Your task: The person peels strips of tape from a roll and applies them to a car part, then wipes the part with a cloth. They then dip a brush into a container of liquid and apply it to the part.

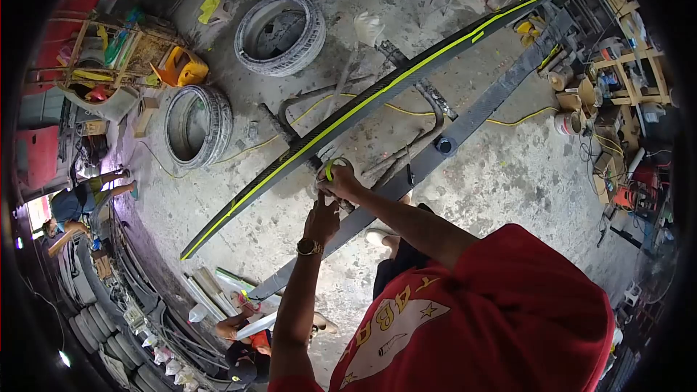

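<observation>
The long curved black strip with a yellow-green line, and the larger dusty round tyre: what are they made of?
Curved strip: perhaps carbon fibre, or plastic imitating it, satin; its dark surface shows fine patterning. Larger tyre: apparently rubber, matt and dusty, with grooved tread.

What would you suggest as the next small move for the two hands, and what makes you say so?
I would probably bring the left hand's fingertips to the tape roll to find its loose end: the right hand holds the roll, the left is close by, and I see no tape running from it to the long dark strip.
</observation>
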`<state>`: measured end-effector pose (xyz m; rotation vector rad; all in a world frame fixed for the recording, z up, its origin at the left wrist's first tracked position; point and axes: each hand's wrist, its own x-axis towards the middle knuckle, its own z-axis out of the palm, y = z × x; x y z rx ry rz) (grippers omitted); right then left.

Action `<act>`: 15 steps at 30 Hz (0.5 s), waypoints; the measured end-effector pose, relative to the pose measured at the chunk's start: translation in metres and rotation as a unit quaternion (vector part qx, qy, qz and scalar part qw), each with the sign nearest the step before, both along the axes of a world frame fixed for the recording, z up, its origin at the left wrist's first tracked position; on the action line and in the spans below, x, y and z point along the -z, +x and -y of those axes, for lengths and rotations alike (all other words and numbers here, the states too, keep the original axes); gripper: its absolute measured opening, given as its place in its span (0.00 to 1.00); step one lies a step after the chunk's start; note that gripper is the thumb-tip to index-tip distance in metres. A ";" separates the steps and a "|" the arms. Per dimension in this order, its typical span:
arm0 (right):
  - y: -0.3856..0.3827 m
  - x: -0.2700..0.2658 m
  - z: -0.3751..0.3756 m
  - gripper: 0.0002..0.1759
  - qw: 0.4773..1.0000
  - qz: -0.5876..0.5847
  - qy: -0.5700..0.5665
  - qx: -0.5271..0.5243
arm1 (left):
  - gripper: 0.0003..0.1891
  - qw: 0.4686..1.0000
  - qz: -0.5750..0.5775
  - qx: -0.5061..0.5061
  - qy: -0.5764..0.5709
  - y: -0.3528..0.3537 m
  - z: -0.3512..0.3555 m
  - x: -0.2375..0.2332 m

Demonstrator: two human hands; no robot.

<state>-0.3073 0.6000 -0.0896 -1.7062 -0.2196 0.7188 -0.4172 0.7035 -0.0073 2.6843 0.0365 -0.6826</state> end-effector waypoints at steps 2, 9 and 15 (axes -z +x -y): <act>0.005 -0.002 0.001 0.14 0.999 -0.029 -0.003 -0.012 | 0.19 1.000 0.001 -0.003 -0.021 0.005 -0.002 -0.006; 0.002 0.023 -0.014 0.18 0.987 0.108 -0.121 -0.022 | 0.30 0.989 -0.096 0.095 0.059 0.013 -0.005 -0.022; 0.011 -0.006 -0.001 0.16 0.996 0.032 -0.071 -0.044 | 0.26 0.986 -0.017 0.143 0.078 -0.005 -0.007 -0.027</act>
